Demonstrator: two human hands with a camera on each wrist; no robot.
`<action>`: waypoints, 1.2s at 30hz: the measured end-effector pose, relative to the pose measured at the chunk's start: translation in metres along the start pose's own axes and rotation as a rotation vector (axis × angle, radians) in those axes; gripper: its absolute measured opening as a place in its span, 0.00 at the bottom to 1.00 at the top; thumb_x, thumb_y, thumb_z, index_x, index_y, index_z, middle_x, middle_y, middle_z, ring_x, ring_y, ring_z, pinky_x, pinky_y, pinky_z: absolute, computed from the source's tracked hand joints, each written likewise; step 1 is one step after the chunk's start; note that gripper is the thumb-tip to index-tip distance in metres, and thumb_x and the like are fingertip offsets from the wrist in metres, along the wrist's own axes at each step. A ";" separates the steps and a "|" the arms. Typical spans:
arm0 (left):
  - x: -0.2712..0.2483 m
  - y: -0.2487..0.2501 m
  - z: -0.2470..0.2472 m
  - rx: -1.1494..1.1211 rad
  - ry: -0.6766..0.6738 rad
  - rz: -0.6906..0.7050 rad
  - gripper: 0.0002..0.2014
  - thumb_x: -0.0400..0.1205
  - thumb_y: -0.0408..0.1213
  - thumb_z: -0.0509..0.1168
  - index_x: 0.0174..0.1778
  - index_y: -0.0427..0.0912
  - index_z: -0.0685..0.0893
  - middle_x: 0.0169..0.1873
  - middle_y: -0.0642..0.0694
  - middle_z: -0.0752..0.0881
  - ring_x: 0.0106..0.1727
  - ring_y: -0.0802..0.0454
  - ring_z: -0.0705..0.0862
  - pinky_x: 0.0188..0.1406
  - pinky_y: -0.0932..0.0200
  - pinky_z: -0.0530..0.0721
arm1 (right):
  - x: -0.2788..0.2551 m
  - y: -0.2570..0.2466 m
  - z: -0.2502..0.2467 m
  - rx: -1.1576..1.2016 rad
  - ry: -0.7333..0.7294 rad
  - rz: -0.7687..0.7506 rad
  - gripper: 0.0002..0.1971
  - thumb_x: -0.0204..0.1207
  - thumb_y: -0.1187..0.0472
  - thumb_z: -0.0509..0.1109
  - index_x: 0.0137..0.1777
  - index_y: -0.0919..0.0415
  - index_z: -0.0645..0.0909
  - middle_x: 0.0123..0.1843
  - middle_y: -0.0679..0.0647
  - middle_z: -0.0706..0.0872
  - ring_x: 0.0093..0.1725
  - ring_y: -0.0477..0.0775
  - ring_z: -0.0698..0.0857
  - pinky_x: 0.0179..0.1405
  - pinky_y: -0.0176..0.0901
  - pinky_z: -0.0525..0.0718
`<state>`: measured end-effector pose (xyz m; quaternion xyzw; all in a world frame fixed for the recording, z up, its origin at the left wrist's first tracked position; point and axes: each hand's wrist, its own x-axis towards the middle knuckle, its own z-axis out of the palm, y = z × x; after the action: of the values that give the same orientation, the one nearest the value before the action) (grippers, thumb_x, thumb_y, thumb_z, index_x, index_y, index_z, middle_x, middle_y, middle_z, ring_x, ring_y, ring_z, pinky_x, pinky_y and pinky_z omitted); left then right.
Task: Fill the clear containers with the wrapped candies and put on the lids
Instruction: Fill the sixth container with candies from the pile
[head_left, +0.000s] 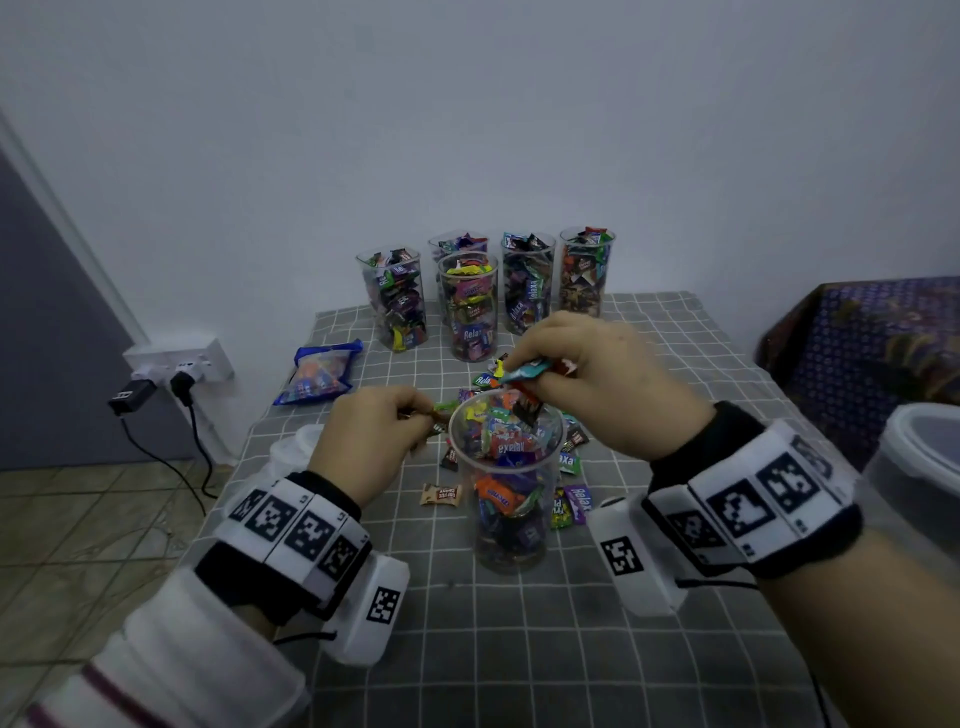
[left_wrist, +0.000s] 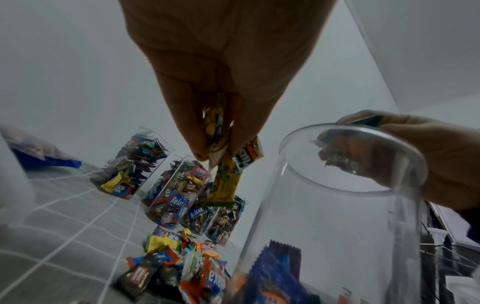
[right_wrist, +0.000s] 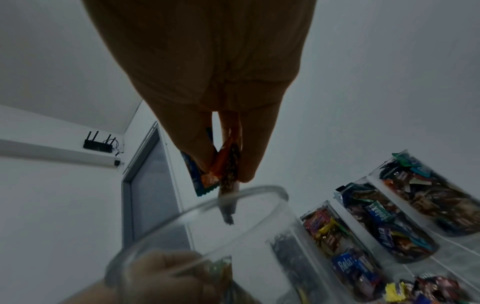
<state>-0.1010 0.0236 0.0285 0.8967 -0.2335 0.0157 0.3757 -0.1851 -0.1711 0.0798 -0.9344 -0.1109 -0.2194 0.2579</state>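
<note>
Hands: both pinch wrapped candies by the clear cup (head_left: 506, 486) that stands in the middle of the desk (head_left: 675, 670).
Left hand (head_left: 371, 441): just left of the cup's rim, fingers curled tight on a few candies – a long yellow candy (left_wrist: 224, 185) hangs down from the fingertips (left_wrist: 200, 152).
Right hand (head_left: 597, 379): over the far side of the cup's rim, fingers squeezed on a small bunch of candies (right_wrist: 221, 166); a teal wrapper (head_left: 527, 371) sticks out to the left, and a dark one dips into the cup's mouth.
Clear cup: upright, no lid on it, filled with candies most of the way up.
Loose candies (head_left: 569, 457): scattered on the desk right around the cup – most behind it and to its right, and a tan coffee candy (head_left: 440, 494) to its left.
Full cups (head_left: 470, 306): five of them stand behind the clear cup at the back of the desk, packed to the top with candies; I see no lids on them.
Blue bag (head_left: 319, 376): lies flat, behind the cup and to its left.
Lids: white round things (head_left: 296, 452) sit left of the cup, partly hidden by the left hand; I cannot tell for sure what they are.
Desk: covered by a grey cloth with white lines.
</note>
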 end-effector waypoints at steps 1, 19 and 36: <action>0.000 0.001 0.000 -0.012 0.010 0.003 0.10 0.78 0.30 0.67 0.37 0.51 0.85 0.27 0.46 0.88 0.33 0.51 0.85 0.43 0.53 0.84 | 0.000 -0.001 0.003 -0.009 -0.024 0.000 0.09 0.76 0.65 0.69 0.53 0.57 0.87 0.54 0.50 0.84 0.50 0.42 0.78 0.48 0.20 0.69; -0.002 0.037 -0.024 -0.247 0.188 0.117 0.13 0.77 0.29 0.68 0.36 0.54 0.86 0.24 0.49 0.86 0.31 0.53 0.83 0.45 0.44 0.86 | -0.028 0.018 0.024 0.478 -0.122 0.293 0.29 0.59 0.41 0.80 0.59 0.36 0.72 0.61 0.39 0.79 0.63 0.41 0.78 0.65 0.50 0.79; -0.012 0.058 0.005 -0.206 -0.031 0.204 0.09 0.77 0.36 0.70 0.47 0.57 0.86 0.38 0.62 0.87 0.42 0.64 0.85 0.49 0.61 0.85 | -0.031 0.026 0.040 0.790 -0.243 0.365 0.37 0.60 0.60 0.79 0.69 0.51 0.67 0.65 0.45 0.79 0.67 0.38 0.77 0.61 0.33 0.80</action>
<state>-0.1373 -0.0099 0.0611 0.8251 -0.3296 0.0156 0.4587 -0.1899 -0.1749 0.0229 -0.7875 -0.0492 0.0003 0.6144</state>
